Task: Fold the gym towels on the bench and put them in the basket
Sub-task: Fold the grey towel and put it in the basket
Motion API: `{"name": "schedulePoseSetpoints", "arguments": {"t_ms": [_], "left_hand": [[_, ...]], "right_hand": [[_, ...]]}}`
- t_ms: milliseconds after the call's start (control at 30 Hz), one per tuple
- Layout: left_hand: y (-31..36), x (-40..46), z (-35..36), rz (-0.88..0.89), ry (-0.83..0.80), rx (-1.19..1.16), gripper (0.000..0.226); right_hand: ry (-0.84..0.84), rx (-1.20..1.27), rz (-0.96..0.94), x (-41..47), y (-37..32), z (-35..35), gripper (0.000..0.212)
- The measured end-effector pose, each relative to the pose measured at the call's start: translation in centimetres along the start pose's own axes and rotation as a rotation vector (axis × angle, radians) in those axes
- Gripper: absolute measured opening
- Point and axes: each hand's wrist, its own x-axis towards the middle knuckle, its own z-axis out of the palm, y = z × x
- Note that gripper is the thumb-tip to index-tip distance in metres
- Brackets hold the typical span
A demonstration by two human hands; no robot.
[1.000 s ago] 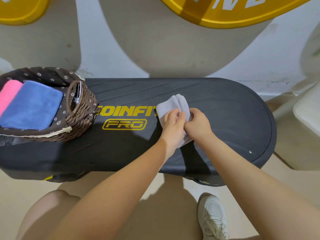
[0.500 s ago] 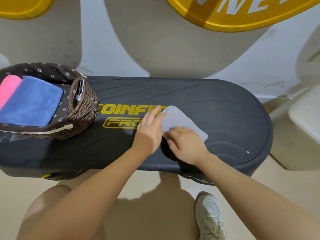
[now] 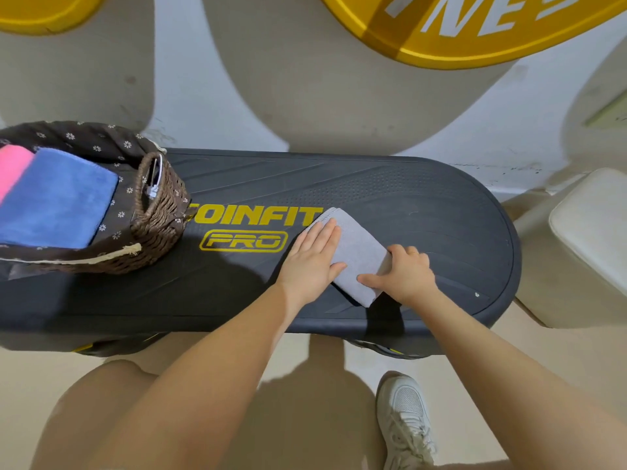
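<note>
Standing at the near edge, you had a white sneaker (image 3: pixel 405 422) on the floor below the black step bench (image 3: pixel 424 205). Your left hand (image 3: pixel 310 259) lay flat, fingers straight, pressing the left half of the folded grey towel (image 3: pixel 356 252). Your right hand (image 3: pixel 403 273) gripped its right edge, thumb on top, fingers curled over the side. Towel sat mid-bench, just right of the yellow logo (image 3: pixel 251 225). Farther left, the wicker basket (image 3: pixel 163 212) on the bench held a folded blue towel (image 3: pixel 57 201) and a pink towel (image 3: pixel 12 164).
</note>
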Motion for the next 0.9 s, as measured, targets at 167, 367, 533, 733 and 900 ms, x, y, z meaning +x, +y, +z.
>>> {"name": "schedulePoseSetpoints", "arguments": {"t_ms": [167,367,533,733,900], "left_hand": [[-0.9,-1.2,-1.9,0.006,-0.086,-0.116,0.065],[-4.1,-4.2,-7.3,0.176,0.228,-0.078,0.083],[-7.2,-7.4,-11.8,0.165,0.035,-0.337,0.074],[-12.8,-14.4,-15.6,-0.023,0.076,-0.77,0.046],[-17.5,-18.4,-18.4,-0.169,0.204,-0.988,0.045]], "right_hand": [[-0.069,0.217,0.043,-1.3,-1.2,-0.8,0.058],[-0.05,0.756,-0.314,-4.6,-5.0,-3.8,0.042],[-0.252,0.664,-0.478,-6.8,-10.9,-6.5,0.046],[-0.392,0.735,-0.515,-8.2,-19.8,-6.8,0.041],[-0.387,0.687,-0.516,-8.5,-27.4,-4.8,0.02]]}}
